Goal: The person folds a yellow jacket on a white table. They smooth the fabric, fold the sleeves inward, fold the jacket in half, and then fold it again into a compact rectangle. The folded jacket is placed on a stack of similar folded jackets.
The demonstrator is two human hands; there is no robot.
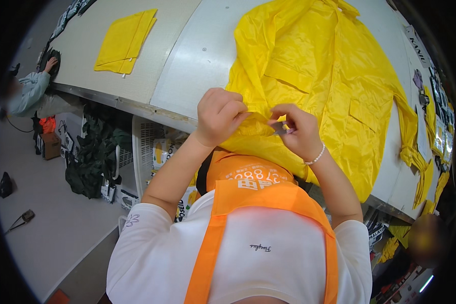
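A shiny yellow rain jacket (334,66) lies spread over the table, its near edge hanging toward my apron. My left hand (218,115) is closed, pinching a bit of the yellow fabric, apparently a sleeve end. Just to its right, my right hand (300,133), with a beaded bracelet at the wrist, is closed around small thread snips (282,130). Their metal blades show beside the fabric. My fingers hide part of the handle. The two hands are a short way apart, over the jacket's lower left part.
A folded yellow garment (124,43) lies on the table (180,66) to the left. Below the table edge are a white plastic crate (137,152) and dark green garments (93,157). Another person's hand (51,64) rests at the far left. Yellow pieces hang at the right.
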